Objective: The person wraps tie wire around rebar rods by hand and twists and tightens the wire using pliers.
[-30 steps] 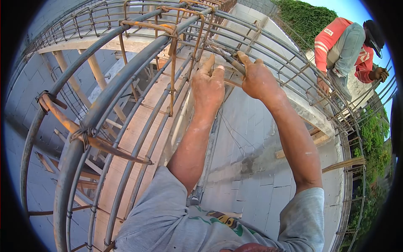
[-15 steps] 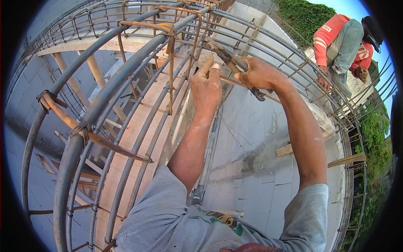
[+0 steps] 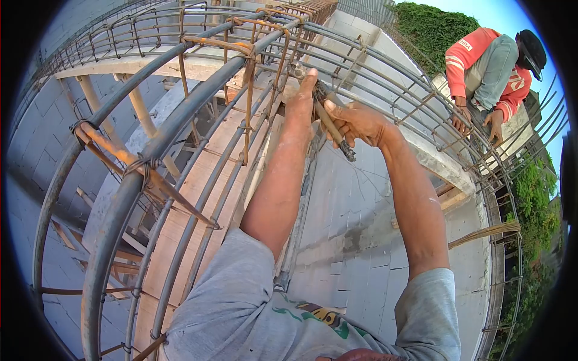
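Pincers of dark metal with tan handles (image 3: 331, 127) slant beside our left hand (image 3: 300, 105), whose grip we cannot tell; our right hand (image 3: 364, 122) curls round them. Dark twisted wire (image 3: 137, 165) already binds the rusty brown rod (image 3: 179, 197) to the thick grey steel bar (image 3: 108, 240); whether any is fastened near the pincers, we cannot see.

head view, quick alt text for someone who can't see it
A person's bare right hand holds a dirty long-handled tool, left hand close by, beside a steel rebar cage. Upper right, a co-worker in red crouches.
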Demonstrator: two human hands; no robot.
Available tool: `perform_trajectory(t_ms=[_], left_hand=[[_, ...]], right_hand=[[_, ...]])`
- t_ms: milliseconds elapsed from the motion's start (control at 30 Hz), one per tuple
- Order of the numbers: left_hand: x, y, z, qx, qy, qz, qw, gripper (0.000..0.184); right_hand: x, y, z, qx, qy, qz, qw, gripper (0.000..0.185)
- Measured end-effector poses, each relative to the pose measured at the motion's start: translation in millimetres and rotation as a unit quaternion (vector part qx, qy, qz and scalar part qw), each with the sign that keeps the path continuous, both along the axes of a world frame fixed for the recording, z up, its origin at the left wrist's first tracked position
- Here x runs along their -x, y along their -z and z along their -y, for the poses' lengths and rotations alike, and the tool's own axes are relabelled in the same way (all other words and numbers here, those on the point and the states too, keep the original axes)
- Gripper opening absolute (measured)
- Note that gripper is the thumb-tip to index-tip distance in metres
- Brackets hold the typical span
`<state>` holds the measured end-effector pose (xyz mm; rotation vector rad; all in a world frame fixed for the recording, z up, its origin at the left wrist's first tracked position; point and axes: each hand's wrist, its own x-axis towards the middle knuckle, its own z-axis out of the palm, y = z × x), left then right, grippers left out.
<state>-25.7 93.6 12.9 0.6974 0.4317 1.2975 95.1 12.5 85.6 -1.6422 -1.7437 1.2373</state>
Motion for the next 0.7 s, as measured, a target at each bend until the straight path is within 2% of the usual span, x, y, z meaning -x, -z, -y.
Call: perform_trajectory(t_ms=[67, 200, 367, 467, 700], left_hand=[[-7, 1, -1, -0.001, 0.063, 0.109, 0.992, 0.044], [-3, 4, 1, -0.041, 0.129, 0.168, 0.977, 0.042], [-8, 10, -4, -0.051, 0.128, 0.187, 0.973, 0.045], [-10, 11, -5, -0.053, 0.139, 0.202, 0.968, 0.047], [-7, 9, 4, -0.073, 0.151, 0.22, 0.961, 0.051]], right_hand=[[-3, 12, -3, 0.003, 0.025, -0.026, 0.999, 0.065], [-2, 20, -6, -0.005, 0.052, -0.034, 0.998, 0.059], [0, 5, -4, -0.038, 0.078, 0.006, 0.996, 0.06], [-14, 3, -15, -0.047, 0.048, 0.045, 0.997, 0.074], [-20, -5, -18, -0.061, 0.019, 0.078, 0.995, 0.073]])
